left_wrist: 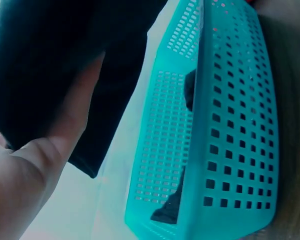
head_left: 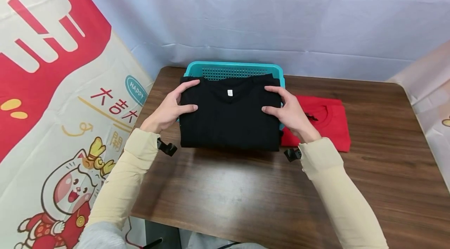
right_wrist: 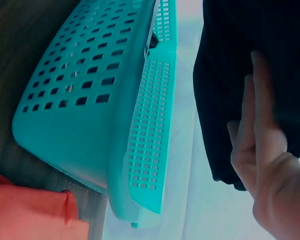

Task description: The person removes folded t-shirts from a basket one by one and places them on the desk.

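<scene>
A folded black shirt [head_left: 230, 124] with a small white neck label [head_left: 230, 92] is held up by its two sides. My left hand [head_left: 168, 106] grips its left edge, the thumb on the face toward me. At the opposite edge my right hand [head_left: 291, 112] holds it the same way, with fingers reaching under the cloth in the right wrist view. Beneath and behind the shirt stands a turquoise plastic basket [head_left: 233, 64], its front hidden in the head view. Both wrist views show a gap between shirt and basket rim. Dark cloth [left_wrist: 170, 207] lies inside the basket.
A folded red shirt [head_left: 335, 124] lies on the brown wooden table [head_left: 379, 155], right of the basket. Pale cloth [head_left: 281, 22] hangs behind the table, and a printed cartoon banner [head_left: 70, 116] covers the left side.
</scene>
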`<state>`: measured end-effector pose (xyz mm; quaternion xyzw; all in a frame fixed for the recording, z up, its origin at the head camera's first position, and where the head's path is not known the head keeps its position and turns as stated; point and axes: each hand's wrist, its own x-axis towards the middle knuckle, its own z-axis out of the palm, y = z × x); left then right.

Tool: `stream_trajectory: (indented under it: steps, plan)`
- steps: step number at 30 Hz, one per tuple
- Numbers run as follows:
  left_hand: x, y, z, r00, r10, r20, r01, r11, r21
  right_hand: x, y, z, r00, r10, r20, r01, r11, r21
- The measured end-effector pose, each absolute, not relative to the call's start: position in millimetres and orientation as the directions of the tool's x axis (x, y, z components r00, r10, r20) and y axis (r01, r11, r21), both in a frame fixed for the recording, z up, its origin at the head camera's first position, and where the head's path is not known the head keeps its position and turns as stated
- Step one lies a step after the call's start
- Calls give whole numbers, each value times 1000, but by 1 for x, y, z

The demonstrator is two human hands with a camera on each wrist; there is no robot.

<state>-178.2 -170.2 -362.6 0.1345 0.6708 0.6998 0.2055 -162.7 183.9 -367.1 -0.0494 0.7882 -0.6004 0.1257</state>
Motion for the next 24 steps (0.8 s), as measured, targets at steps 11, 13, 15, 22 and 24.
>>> stream_trajectory:
  steps: [11, 13, 15, 22, 24]
  plan:
    - [-149, -184, -362, -866, 490, -102, -101, 28, 994, -128, 173, -367, -923, -329, -201, 129, 228, -965]
    - [-146, -186, -365, -859, 501, -101, -101, 28, 994, -126, 172, -368, -919, -339, -200, 121, 239, -963]
    - [-143, -188, -368, -855, 509, -103, -97, 39, 995, -123, 172, -369, -919, -344, -193, 104, 262, -959]
    - [-131, -193, -378, -861, 495, -116, -33, 173, 984, -111, 171, -374, -925, -344, -161, 59, 289, -955]
    - [-128, -193, -380, -863, 492, -115, -11, 209, 978, -108, 170, -375, -927, -343, -155, 51, 293, -955]
